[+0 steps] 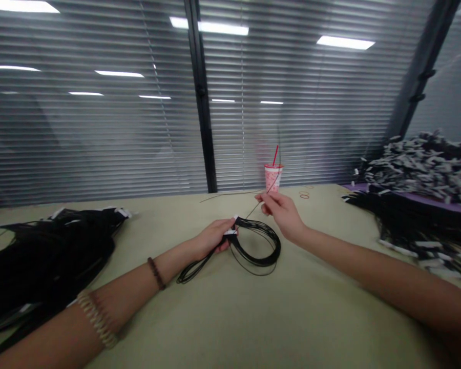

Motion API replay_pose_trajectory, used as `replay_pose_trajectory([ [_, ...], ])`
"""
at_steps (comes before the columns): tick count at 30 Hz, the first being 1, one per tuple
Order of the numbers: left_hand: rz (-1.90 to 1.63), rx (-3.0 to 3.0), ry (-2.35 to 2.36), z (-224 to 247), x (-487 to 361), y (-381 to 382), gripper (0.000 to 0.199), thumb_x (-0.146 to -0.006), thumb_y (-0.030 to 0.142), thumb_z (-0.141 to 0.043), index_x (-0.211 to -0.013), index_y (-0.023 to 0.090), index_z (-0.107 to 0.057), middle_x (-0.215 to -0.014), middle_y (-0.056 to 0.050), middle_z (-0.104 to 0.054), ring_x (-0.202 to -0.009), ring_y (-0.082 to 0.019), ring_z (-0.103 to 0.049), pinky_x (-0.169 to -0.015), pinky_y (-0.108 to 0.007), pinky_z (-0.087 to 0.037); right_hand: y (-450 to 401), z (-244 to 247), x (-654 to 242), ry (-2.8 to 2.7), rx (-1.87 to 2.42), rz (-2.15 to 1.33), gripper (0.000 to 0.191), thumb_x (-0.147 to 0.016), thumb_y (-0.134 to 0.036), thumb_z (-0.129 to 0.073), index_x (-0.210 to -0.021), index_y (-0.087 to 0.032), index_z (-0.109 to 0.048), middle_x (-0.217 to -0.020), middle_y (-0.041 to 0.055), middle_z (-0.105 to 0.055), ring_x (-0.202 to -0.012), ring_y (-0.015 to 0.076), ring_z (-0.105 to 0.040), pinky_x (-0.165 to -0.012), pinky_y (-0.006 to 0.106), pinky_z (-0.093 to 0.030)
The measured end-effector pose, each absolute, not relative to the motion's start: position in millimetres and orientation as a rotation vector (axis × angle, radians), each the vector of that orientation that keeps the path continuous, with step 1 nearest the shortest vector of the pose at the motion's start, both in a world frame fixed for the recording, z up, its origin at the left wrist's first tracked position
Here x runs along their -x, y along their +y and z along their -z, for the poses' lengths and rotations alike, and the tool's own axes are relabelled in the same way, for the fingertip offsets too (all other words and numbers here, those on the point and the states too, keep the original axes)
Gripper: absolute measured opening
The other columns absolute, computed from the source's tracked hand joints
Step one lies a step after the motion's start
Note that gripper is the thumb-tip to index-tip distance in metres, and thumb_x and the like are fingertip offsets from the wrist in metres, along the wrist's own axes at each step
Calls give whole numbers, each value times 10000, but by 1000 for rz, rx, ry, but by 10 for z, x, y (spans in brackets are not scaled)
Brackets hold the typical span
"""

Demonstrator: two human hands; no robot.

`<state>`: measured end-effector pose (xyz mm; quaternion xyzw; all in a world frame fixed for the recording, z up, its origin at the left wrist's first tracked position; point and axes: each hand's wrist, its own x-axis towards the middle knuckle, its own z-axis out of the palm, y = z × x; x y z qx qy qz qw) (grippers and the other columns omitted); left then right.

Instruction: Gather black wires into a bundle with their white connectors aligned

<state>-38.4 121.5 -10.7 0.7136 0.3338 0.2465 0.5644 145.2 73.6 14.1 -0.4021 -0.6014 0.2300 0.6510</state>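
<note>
Clearly the left hand point(211, 240) is closed on the limp, light coil of thin black cords point(259, 245); the right hand point(282, 212) pinches one loose strand; grip best at the white tag.

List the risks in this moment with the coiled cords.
1. The left hand pinches the coil of black cords at one spot only; the loops may spring apart.
2. The right hand pulls a thin strand taut near the pink cup; a wide swing might tip it.
</note>
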Motion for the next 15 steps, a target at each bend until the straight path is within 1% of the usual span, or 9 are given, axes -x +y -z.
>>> replay_pose_trajectory([
  [2,-582,-1675,778,104,384,1220,411,-784,538,-348,-732,164,-511,-330,71,-365,-264,-53,-275,-265,-147,-171,826,-288,-1584,-1126,877,-666,200,-750,-314,-509,-765,-128,-582,-655,-10,-520,-447,37,-402,-413,172,-307],
  [4,-593,-1676,786,93,384,1217,405,-786,532,-350,-734,164,-509,-333,72,-362,-266,-53,-275,-265,-147,-177,876,-432,-1733,-982,837,-711,147,-718,-269,-542,-731,-126,-575,-638,-18,-515,-427,21,-389,-398,158,-301],
  [7,-594,-1676,805,79,387,1206,411,-789,535,-340,-729,165,-507,-320,74,-356,-260,-52,-270,-269,-148,-177,917,-598,-1966,-907,800,-639,91,-707,-218,-552,-706,-129,-572,-593,-36,-497,-410,10,-373,-390,144,-300],
  [10,-602,-1682,810,79,394,1197,418,-790,535,-338,-709,163,-509,-320,68,-368,-258,-49,-272,-273,-148,-165,961,-670,-2144,-887,769,-513,78,-692,-205,-574,-674,-129,-569,-572,-39,-500,-405,9,-377,-382,140,-297],
  [15,-570,-1695,800,93,406,1218,451,-781,554,-339,-688,153,-523,-312,72,-343,-253,-42,-255,-284,-151,-155,949,-560,-2029,-1058,834,-461,120,-685,-224,-584,-635,-119,-555,-535,-21,-544,-379,18,-392,-365,141,-303],
])
